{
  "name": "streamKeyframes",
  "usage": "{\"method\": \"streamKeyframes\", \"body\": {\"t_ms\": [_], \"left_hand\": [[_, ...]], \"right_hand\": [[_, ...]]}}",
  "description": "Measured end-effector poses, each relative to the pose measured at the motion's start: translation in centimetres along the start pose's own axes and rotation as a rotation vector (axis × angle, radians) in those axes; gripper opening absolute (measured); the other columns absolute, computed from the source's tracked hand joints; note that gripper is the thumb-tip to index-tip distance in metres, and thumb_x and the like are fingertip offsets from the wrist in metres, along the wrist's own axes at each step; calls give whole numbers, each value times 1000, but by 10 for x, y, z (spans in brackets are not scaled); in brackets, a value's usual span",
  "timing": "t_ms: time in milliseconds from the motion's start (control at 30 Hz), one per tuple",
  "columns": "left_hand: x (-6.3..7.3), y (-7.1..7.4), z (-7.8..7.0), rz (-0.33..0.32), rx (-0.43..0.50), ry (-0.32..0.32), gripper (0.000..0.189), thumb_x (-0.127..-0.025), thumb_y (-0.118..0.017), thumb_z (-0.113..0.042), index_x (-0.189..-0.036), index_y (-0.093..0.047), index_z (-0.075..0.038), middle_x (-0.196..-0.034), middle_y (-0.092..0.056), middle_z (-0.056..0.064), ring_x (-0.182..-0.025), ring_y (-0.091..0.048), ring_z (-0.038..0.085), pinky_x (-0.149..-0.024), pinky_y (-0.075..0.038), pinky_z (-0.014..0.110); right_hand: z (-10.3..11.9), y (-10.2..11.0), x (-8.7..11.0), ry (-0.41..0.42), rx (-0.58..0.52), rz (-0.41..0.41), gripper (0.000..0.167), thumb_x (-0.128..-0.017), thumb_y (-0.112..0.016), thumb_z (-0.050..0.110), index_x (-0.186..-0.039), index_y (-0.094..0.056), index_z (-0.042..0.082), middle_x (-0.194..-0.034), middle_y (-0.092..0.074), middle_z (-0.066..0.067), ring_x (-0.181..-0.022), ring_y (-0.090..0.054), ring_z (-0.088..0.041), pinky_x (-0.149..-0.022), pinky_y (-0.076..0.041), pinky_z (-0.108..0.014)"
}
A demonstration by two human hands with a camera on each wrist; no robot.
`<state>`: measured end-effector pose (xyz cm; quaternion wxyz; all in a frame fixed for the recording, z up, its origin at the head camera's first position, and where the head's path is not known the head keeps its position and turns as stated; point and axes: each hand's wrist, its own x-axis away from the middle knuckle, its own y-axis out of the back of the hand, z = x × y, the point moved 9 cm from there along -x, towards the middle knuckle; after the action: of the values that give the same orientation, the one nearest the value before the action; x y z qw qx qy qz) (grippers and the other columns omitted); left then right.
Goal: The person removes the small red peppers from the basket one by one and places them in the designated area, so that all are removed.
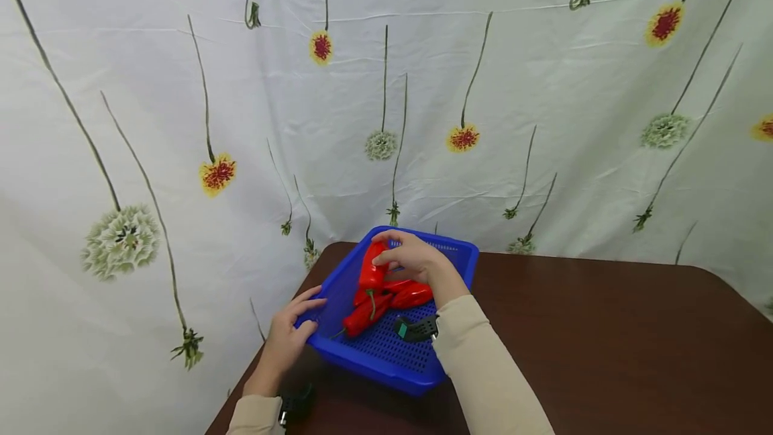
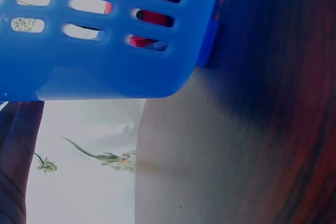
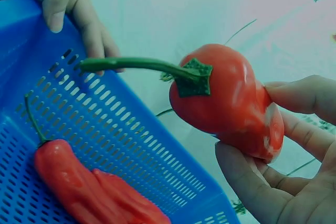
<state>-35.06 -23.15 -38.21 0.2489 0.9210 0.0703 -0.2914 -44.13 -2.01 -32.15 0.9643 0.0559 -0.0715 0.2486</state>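
A blue slotted plastic basket (image 1: 371, 369) sits on the dark table, with several red peppers (image 1: 362, 317) lying inside. My left hand (image 1: 285, 337) grips its left rim; in the left wrist view, part of that hand (image 2: 18, 156) shows below the basket's edge. Above the other peppers, my right hand (image 1: 417, 257) holds one red pepper (image 1: 372, 267) between thumb and fingers. The right wrist view shows this pepper (image 3: 218, 93) with its green stem pointing away from the palm. Two peppers (image 3: 73, 182) beneath it are partly cut off by the frame.
The dark brown table (image 1: 598, 348) extends to the right of the basket. Behind it hangs a white cloth (image 1: 338, 106) printed with flowers, close to the table's back and left edges. Black straps (image 1: 417, 329) circle both wrists.
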Motion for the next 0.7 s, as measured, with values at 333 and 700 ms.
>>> {"method": "streamKeyframes", "body": {"t_ms": [333, 700], "left_hand": [[0, -3, 6, 25, 6, 30, 41, -84, -52, 10, -119, -71, 0, -144, -59, 13, -138, -49, 37, -101, -35, 13], [-4, -4, 8, 35, 10, 23, 42, -84, -51, 9, -120, -70, 1, -145, -57, 15, -140, -47, 39, -101, -30, 8]], "right_hand": [[4, 14, 11, 32, -36, 4, 53, -93, -63, 4, -143, -50, 15, -147, -46, -16, -111, -62, -31, -102, -49, -50], [5, 36, 21, 58, -63, 0, 52, -94, -61, 3, -144, -48, 14, -145, -45, -17, -109, -60, -30, -101, -50, -48]]}}
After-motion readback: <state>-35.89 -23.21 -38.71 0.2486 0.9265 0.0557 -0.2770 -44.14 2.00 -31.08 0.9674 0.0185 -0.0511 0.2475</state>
